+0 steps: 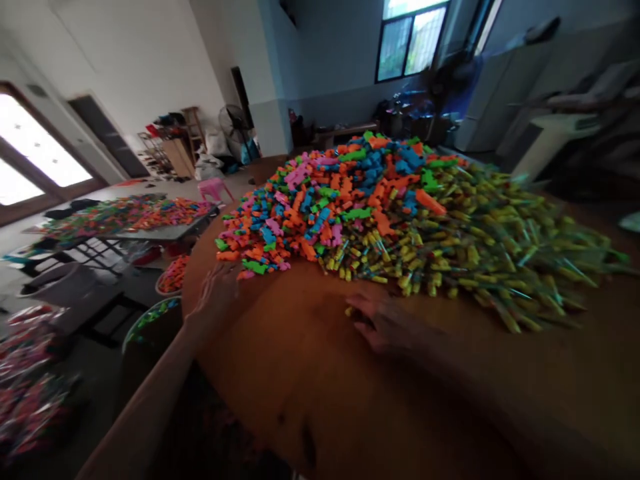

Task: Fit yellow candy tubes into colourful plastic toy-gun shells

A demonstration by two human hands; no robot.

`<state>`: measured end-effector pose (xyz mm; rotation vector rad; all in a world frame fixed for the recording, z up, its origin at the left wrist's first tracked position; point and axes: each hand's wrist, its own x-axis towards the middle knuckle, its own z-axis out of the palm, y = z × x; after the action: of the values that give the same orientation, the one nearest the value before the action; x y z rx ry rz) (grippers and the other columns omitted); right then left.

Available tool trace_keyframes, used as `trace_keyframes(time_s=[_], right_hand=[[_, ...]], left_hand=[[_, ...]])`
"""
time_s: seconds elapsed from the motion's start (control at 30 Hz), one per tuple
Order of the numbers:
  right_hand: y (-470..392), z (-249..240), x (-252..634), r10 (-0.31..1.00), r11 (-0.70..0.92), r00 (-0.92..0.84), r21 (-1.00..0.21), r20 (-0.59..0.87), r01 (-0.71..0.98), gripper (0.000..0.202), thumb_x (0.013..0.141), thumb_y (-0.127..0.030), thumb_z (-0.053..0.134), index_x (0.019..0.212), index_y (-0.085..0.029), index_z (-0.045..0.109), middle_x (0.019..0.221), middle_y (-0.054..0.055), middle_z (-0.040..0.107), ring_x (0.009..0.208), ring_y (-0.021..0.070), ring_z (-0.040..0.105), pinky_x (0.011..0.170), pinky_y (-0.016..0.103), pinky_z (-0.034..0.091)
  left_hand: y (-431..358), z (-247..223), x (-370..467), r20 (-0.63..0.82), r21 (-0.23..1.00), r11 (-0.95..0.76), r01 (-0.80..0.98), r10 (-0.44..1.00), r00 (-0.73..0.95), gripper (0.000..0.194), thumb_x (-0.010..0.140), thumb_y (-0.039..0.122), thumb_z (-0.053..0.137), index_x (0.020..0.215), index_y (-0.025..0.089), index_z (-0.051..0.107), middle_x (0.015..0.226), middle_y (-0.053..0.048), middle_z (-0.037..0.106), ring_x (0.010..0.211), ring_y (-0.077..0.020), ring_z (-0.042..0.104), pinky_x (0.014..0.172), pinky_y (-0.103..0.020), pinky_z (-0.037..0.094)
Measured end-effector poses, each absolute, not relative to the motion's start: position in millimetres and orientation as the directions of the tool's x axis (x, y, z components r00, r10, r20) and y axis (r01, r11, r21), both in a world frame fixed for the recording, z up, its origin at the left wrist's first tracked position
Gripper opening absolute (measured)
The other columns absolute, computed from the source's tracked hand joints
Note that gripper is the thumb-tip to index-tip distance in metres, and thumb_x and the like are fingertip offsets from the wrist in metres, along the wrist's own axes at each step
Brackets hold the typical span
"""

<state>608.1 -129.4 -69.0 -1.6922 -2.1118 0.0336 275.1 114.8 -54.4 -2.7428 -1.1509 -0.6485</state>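
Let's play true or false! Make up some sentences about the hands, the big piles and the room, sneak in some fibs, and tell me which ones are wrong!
1. A yellow bit shows at the fingertips of the right hand. True.
2. The left hand is buried in the yellow pile. False: the left hand is near the front left edge of the colourful pile.
3. The yellow pile lies to the right of the colourful one. True.
4. The stool is green. False: the stool is pink.
5. The wooden table has a curved edge. True.
6. The fan stands on the wooden table. False: the fan is farther back in the room.
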Motion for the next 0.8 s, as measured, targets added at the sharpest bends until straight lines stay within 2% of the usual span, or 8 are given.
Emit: trace_keyframes(time_s=[0.13, 0.2, 0.27, 0.33, 0.4, 0.53, 0.7, 0.8], right_hand=[[-127.5, -69.0, 611.9, 0.941, 0.262, -0.156, -0.355, 0.301, 0.897, 0.020, 0.092, -0.011, 0.052, 0.097, -0.015, 0.072, 0.104, 0.011, 0.068, 0.095, 0.0196, 0.061, 0.086, 0.033, 0.044], [-127.3, -70.6, 610.5, 0.949, 0.252, -0.162, -0.341, 0.270, 0.906, 0.019, 0.093, -0.011, 0.051, 0.095, -0.015, 0.070, 0.099, 0.009, 0.066, 0.088, 0.0177, 0.058, 0.080, 0.031, 0.041], [-128.8, -71.9, 608.0, 0.950, 0.247, -0.166, -0.309, 0.266, 0.919, 0.018, 0.092, -0.011, 0.052, 0.098, -0.015, 0.069, 0.100, 0.009, 0.064, 0.087, 0.0178, 0.056, 0.079, 0.031, 0.039], [-131.7, -72.8, 605.7, 0.944, 0.247, -0.166, -0.279, 0.285, 0.928, 0.019, 0.091, -0.011, 0.052, 0.101, -0.014, 0.067, 0.102, 0.010, 0.064, 0.088, 0.0193, 0.056, 0.080, 0.032, 0.040], [-135.4, -73.3, 604.5, 0.940, 0.240, -0.153, -0.273, 0.306, 0.932, 0.022, 0.092, -0.010, 0.051, 0.107, -0.013, 0.066, 0.103, 0.011, 0.065, 0.092, 0.0211, 0.058, 0.081, 0.033, 0.042], [-141.0, -71.3, 604.4, 0.947, 0.217, -0.125, -0.300, 0.298, 0.929, 0.022, 0.092, -0.009, 0.050, 0.106, -0.012, 0.066, 0.100, 0.011, 0.067, 0.090, 0.0206, 0.060, 0.079, 0.031, 0.045], [-141.9, -65.7, 604.7, 0.955, 0.202, -0.115, -0.319, 0.272, 0.926, 0.017, 0.094, -0.012, 0.051, 0.098, -0.012, 0.067, 0.105, 0.012, 0.068, 0.092, 0.0190, 0.059, 0.080, 0.030, 0.045], [-140.6, -64.3, 604.6, 0.953, 0.192, -0.094, -0.334, 0.288, 0.923, 0.021, 0.096, -0.013, 0.050, 0.105, -0.014, 0.069, 0.104, 0.010, 0.068, 0.088, 0.0175, 0.058, 0.077, 0.030, 0.043]], left_hand=[[74.0, -42.8, 291.6, 0.380, -0.041, -0.746, 0.665, 0.604, 0.701, 0.028, 0.090, 0.013, 0.046, 0.110, 0.018, 0.064, 0.115, -0.017, 0.067, 0.113, -0.0355, 0.054, 0.096, -0.053, 0.043], [45.3, -35.7, 311.4, 0.329, -0.128, -0.799, 0.588, 0.525, 0.785, 0.023, 0.092, 0.013, 0.047, 0.104, 0.019, 0.065, 0.108, -0.015, 0.067, 0.109, -0.0334, 0.055, 0.093, -0.049, 0.044], [17.9, -30.8, 335.6, 0.258, -0.152, -0.853, 0.498, 0.452, 0.854, 0.021, 0.091, 0.009, 0.048, 0.099, 0.018, 0.065, 0.102, -0.013, 0.066, 0.104, -0.0304, 0.056, 0.089, -0.044, 0.045], [-2.8, -30.1, 359.4, 0.190, -0.086, -0.895, 0.438, 0.417, 0.889, 0.021, 0.091, 0.008, 0.048, 0.099, 0.018, 0.065, 0.098, -0.011, 0.065, 0.099, -0.0276, 0.057, 0.085, -0.040, 0.046], [-14.4, -34.1, 378.6, 0.157, 0.035, -0.920, 0.391, 0.392, 0.907, 0.020, 0.094, 0.012, 0.049, 0.105, 0.019, 0.065, 0.096, -0.009, 0.065, 0.096, -0.0256, 0.059, 0.080, -0.036, 0.047], [-17.5, -49.4, 397.9, 0.230, 0.234, -0.932, 0.277, 0.330, 0.916, 0.019, 0.095, 0.017, 0.052, 0.109, 0.018, 0.065, 0.094, -0.008, 0.067, 0.092, -0.0229, 0.062, 0.079, -0.034, 0.049], [-14.4, -61.7, 398.8, 0.298, 0.314, -0.916, 0.250, 0.345, 0.890, 0.017, 0.098, 0.019, 0.052, 0.109, 0.018, 0.065, 0.093, -0.007, 0.068, 0.089, -0.0204, 0.063, 0.080, -0.034, 0.049], [-15.6, -63.2, 397.5, 0.287, 0.315, -0.916, 0.249, 0.342, 0.895, 0.016, 0.100, 0.019, 0.050, 0.107, 0.017, 0.064, 0.094, -0.007, 0.067, 0.090, -0.0209, 0.062, 0.079, -0.034, 0.047]])
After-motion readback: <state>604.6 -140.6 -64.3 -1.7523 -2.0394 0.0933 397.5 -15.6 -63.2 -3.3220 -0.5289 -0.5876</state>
